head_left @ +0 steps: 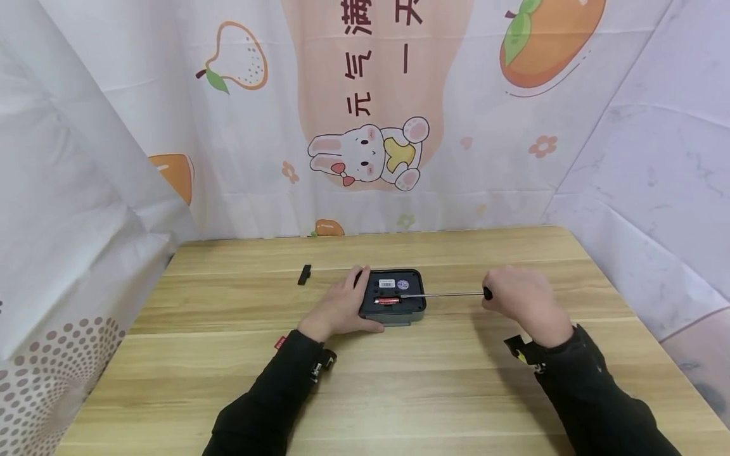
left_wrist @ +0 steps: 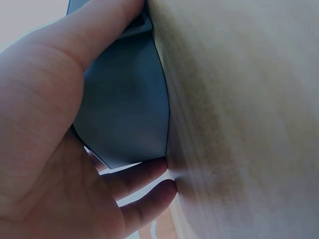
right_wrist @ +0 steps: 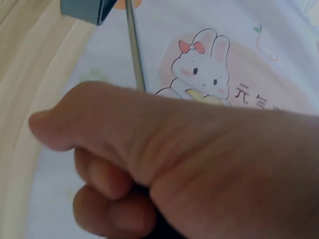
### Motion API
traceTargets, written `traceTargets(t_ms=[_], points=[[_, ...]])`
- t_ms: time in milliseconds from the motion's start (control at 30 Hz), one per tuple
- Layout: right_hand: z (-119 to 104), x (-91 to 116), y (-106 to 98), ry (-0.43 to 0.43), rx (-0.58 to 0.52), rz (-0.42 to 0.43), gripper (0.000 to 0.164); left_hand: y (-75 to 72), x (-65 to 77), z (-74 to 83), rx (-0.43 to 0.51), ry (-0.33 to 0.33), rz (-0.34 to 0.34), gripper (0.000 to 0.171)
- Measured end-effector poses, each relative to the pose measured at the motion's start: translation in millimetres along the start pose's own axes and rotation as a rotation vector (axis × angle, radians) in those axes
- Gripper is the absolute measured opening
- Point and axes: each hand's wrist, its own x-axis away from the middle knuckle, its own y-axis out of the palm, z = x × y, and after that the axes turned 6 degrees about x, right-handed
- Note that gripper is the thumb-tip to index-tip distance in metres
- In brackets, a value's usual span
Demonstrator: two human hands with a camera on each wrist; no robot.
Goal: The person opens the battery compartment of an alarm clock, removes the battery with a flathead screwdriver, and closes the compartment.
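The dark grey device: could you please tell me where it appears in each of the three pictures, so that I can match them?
Head: the dark grey device lies slightly right of and below the centre.
Left wrist: the device is left of centre, mostly in the upper half, partly covered.
Right wrist: only part of the device shows, at the top edge, left of centre.
Shared landmark: the wooden tabletop, visible in all three.

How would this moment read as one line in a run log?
left hand: grips black device | right hand: holds screwdriver | screwdriver tip: at red battery | small black piece: on table, apart
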Motion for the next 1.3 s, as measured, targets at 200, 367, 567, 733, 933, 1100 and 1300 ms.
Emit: traceTargets(t_ms=[200,367,567,733,933,1100,1300], points=[[-19.4,6.8,-12.9,-0.015,0.136,0.123,0.058,-0.6,0.7,1.7,-0.003,0.000,0.001,0.123],[-45.9,4.7,-36.3,-0.018,0.324,0.304,0.061,-0.2,0.9,2.5,0.008,-0.013,-0.003,0.123],[-82.5,-1.7,-61.7,0.067,0.572,0.178,0.050,1.9,0.2,2.6,0.005,-0.011,-0.009,0.124],[-108.9,-12.5,-76.2,0.079,0.735,0.072,0.045,2.4,-1.3,1.5,0.008,0.002,0.004,0.125],[-94.2,-24.9,-78.2,0.029,0.610,-0.004,0.046,3.4,-1.2,-2.3,-0.018,0.008,0.012,0.125],[-43.8,-16.3,-47.4,-0.072,0.355,0.178,0.058,4.3,-1.1,-3.8,-0.046,0.008,0.010,0.125],[-5.3,-7.9,-11.5,-0.125,0.125,0.131,0.054,4.0,-1.9,-4.7,-0.048,0.004,0.003,0.125]])
